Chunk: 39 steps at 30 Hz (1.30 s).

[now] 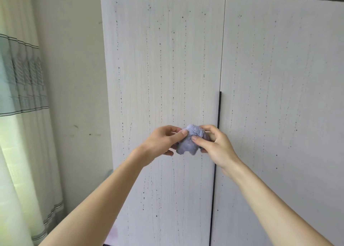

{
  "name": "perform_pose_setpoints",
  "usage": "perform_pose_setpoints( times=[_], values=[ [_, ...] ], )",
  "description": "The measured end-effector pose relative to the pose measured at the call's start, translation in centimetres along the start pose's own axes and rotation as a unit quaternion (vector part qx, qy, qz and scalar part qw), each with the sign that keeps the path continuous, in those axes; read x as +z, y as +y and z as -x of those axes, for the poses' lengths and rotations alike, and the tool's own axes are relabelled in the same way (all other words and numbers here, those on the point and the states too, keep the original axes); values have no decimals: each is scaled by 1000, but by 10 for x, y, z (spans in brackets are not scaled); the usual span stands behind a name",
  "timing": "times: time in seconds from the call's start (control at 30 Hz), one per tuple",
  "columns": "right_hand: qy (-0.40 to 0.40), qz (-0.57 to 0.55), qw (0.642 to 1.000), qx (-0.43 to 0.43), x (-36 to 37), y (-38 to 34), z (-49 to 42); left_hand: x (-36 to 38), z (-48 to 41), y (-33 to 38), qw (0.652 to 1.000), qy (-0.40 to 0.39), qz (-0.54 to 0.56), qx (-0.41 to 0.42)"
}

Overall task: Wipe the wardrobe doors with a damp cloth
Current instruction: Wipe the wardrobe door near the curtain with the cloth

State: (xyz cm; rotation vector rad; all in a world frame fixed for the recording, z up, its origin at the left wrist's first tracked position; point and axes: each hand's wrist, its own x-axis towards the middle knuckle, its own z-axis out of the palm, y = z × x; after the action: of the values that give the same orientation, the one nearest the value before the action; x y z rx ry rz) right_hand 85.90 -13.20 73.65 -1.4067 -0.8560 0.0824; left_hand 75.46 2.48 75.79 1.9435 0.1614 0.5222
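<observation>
the left hand [163,140] and the right hand [214,143] are both pinched onto a small bunched-up cloth [189,141], holding it between them in front of the wardrobe, just short of the left door [163,69]. whether the cloth touches the door cannot be told. it sits beside the dark handle strip [218,111] that runs past the right hand. both the left door and the right door [279,78] show dark specks all over, so the wiping looks barely begun; nearly all of both doors seems left to do.
</observation>
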Motion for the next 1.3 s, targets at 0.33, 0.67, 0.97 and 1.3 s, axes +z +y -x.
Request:
perform_pose_setpoints(
  times=[0.33,0.67,0.97,1.3],
  values=[
    [5,-215,968,128,23,39,11,-34,13,-64,983,-90,148,-65],
    [84,-112,989,39,38,45,16,-25,37,-105,961,-150,186,-140],
    [64,-39,997,-2,-5,54,17,-1,33,-92,990,-10,110,-89],
    [4,-139,970,200,-14,96,44,49,26,-95,955,87,228,-167]
  ],
)
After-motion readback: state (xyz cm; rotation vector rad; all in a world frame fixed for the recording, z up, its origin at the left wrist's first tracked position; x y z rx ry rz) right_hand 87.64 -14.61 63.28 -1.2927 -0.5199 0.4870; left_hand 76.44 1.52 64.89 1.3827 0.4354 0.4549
